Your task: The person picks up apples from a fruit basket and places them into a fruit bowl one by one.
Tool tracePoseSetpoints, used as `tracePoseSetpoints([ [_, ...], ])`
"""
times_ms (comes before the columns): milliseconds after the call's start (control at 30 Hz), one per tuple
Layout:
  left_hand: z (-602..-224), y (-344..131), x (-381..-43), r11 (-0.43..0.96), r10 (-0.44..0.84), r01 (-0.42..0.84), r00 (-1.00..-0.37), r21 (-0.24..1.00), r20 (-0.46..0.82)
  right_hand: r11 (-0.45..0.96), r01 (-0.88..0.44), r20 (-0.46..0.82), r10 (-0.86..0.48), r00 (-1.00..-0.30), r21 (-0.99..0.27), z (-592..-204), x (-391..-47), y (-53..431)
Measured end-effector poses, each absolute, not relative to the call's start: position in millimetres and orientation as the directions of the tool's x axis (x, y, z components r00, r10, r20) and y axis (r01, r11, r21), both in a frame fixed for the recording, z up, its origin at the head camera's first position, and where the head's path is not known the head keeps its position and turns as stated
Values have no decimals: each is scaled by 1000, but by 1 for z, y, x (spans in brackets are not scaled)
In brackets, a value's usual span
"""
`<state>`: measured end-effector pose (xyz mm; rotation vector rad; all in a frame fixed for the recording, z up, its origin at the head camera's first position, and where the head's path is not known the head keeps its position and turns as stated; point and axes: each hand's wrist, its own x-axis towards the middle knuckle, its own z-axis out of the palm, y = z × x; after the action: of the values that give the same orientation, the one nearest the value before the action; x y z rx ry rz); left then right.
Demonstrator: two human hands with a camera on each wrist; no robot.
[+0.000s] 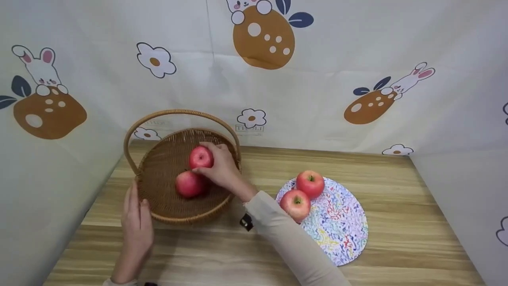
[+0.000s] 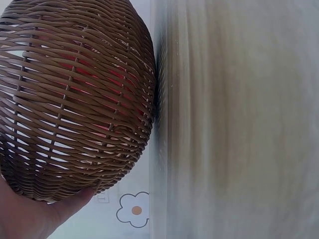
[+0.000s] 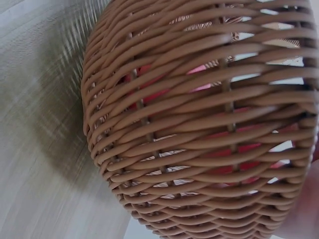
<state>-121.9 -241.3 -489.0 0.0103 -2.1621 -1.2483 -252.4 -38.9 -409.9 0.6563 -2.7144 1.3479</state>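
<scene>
A brown wicker basket (image 1: 158, 178) with an arched handle stands on the left of the wooden table. Inside it, my right hand (image 1: 222, 165) holds a red apple (image 1: 201, 157) between thumb and fingers. Another red apple (image 1: 189, 184) lies on the basket floor, just below the held one. With fingers extended, my left hand (image 1: 137, 222) rests against the basket's outer left side. The left wrist view shows that thumb (image 2: 75, 204) touching the weave. In the right wrist view, the basket wall (image 3: 199, 114) covers most of the right hand; red patches show through its gaps.
On the right lies a round, multicoloured patterned mat (image 1: 341, 222) bearing a red apple (image 1: 310, 184) and a paler red apple (image 1: 295, 205), side by side. My right forearm passes over its lower left edge. A pale printed curtain (image 1: 301, 99) hangs behind the table (image 1: 397, 206).
</scene>
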Motion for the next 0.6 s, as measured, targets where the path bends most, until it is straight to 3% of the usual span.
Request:
tracePoseSetpoints([
  [600, -487, -242, -123, 547, -305, 280, -810, 789, 500, 502, -398, 242, -348, -906, -768, -404, -233, -34],
])
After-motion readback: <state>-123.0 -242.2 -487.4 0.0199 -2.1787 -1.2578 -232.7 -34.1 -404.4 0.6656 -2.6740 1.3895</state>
